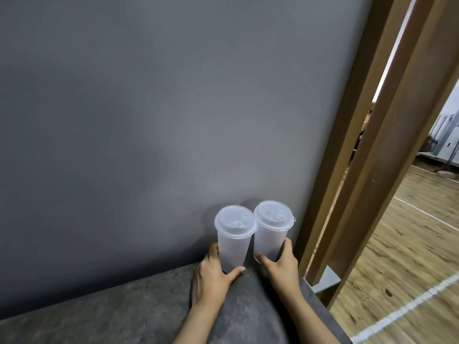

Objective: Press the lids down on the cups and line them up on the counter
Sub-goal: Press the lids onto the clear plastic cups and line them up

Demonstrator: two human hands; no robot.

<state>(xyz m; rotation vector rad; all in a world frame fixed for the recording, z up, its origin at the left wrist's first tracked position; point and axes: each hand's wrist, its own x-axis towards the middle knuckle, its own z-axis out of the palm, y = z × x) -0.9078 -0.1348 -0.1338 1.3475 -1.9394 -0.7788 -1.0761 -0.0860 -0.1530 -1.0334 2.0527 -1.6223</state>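
Room: plain grey wall [149, 108] filling most of the view; brown wooden door frame [387, 145] slanting up at the right; wood-plank floor [409, 244] with white painted lines beyond it.
Surface: dark speckled stone counter [111, 314], meeting the wall at its far edge and ending at its right edge beside the door frame.
Left cup [233, 244]: translucent plastic, upright, at the counter's far edge against the wall, near the far right corner.
Right cup [269, 240]: same kind, upright, just right of the other, closer to the far right corner; rims of the two touching or nearly so, hard to tell which.
Left lid [234, 220]: clear, seated on the left cup, small round sip plug visible.
Right lid [273, 214]: clear, seated on the right cup, small tab sticking out at its right edge.
Left hand [211, 276]: wrapped round the lower part of the left cup, thumb across the front, fingers behind.
Right hand [280, 266]: wrapped round the lower part of the right cup, thumb in front, fingers at the right side.
Hidden: cup bases covered by the hands, so contact with the counter not certain; forearms cut off at the bottom edge; counter blurred.
Beyond the doorway: pale furniture and a dark shape in the gap, too small and blurred to name.
Writing: none readable on cups or lids.
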